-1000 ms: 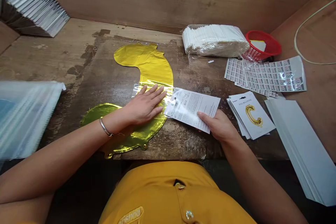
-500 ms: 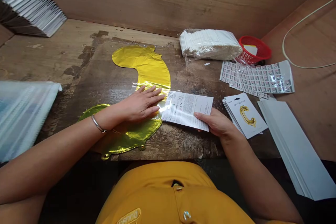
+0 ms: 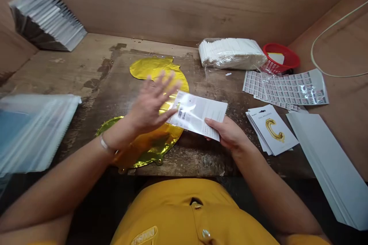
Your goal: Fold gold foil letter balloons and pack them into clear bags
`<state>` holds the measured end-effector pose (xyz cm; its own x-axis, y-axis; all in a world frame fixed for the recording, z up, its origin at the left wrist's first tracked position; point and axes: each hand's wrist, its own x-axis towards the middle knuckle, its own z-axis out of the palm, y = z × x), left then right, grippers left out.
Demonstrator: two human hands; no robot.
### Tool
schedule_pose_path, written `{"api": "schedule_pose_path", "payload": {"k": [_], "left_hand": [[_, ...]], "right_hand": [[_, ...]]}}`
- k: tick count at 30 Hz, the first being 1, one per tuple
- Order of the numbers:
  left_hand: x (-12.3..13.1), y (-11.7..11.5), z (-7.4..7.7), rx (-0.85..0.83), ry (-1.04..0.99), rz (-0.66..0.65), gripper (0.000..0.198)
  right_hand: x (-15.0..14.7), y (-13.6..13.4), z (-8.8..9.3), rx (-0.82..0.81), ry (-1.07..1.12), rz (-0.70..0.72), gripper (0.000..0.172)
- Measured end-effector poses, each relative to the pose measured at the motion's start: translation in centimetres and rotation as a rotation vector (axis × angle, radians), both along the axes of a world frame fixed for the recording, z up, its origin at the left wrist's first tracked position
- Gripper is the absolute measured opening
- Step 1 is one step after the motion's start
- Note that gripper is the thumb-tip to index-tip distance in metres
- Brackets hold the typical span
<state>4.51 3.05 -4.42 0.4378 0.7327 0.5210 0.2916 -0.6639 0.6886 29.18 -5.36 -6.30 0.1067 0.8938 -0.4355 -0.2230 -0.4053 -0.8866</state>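
Note:
A flat gold foil balloon (image 3: 156,149), curved like a letter C, lies on the worn wooden table. Over its middle hovers my left hand (image 3: 152,103), blurred, its fingers spread and holding nothing. The thumb of that hand is close to a printed white card in a clear plastic sleeve (image 3: 198,113); whether they touch I cannot tell. My right hand (image 3: 228,130) pinches the sleeved card at its right end, thumb on top and fingers beneath. Part of the balloon is hidden behind the card and my left hand.
At the right are foil balloon cards (image 3: 273,130), sticker sheets (image 3: 287,86), long white card strips (image 3: 327,160) and a red basket (image 3: 290,59). A bag of white sticks (image 3: 232,53) lies at the back. Clear bags (image 3: 37,134) and a packed stack (image 3: 51,17) are at left.
My left hand has lifted off the sleeve and balloon, where it lay flat, and its fingers have spread. The sleeved card in my right hand has shifted slightly left and tilted. The view has moved a little.

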Motion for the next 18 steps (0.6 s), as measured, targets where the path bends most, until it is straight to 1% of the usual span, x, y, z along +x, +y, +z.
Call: {"api": "schedule_pose_path", "payload": {"k": [1, 2, 3, 4, 5, 6, 7, 8, 10, 11, 13, 15, 18], "left_hand": [[0.0, -1.1, 0.8, -0.032, -0.264, 0.146, 0.046], [0.1, -2.4, 1.3, -0.108, -0.484, 0.247, 0.042], [0.4, -3.8, 1.6, -0.234, -0.636, 0.284, 0.036], [1.0, -5.1, 1.6, -0.492, -0.768, 0.236, 0.033], [1.7, -6.2, 1.3, -0.771, -0.853, 0.164, 0.035], [2.6, -7.0, 0.9, -1.013, -0.930, 0.116, 0.038], [3.4, -7.4, 0.3, -1.156, -1.009, 0.110, 0.041], [4.2, -7.5, -0.3, -1.203, -1.083, 0.157, 0.044], [5.1, -7.1, -1.3, -1.162, -1.204, 0.283, 0.046], [5.3, -6.8, -1.8, -1.135, -1.233, 0.325, 0.045], [5.4, -6.5, -2.4, -1.142, -1.216, 0.327, 0.044], [5.4, -6.9, -2.8, -1.166, -1.163, 0.298, 0.044], [6.1, -8.2, -3.2, -1.113, -1.085, 0.260, 0.045]], "right_hand": [[-0.1, -0.5, 0.3, 0.041, -0.004, -0.063, 0.040], [-0.3, -1.0, 0.4, 0.082, -0.015, -0.129, 0.044], [-0.6, -1.5, 0.5, 0.119, -0.029, -0.188, 0.047], [-1.0, -1.9, 0.4, 0.155, -0.044, -0.233, 0.049], [-1.5, -2.3, 0.3, 0.187, -0.056, -0.250, 0.050], [-1.9, -2.6, 0.1, 0.212, -0.060, -0.233, 0.049], [-2.3, -2.9, 0.0, 0.232, -0.061, -0.191, 0.049], [-2.5, -3.3, -0.2, 0.241, -0.063, -0.125, 0.048], [-2.3, -4.2, -0.4, 0.230, -0.073, 0.012, 0.049], [-1.8, -4.7, -0.4, 0.206, -0.081, 0.066, 0.049], [-0.7, -5.7, -0.5, 0.142, -0.099, 0.124, 0.041], [0.0, -6.5, -0.6, 0.080, -0.110, 0.111, 0.033], [-0.6, -6.7, -0.6, 0.069, -0.149, 0.008, 0.036]]}}
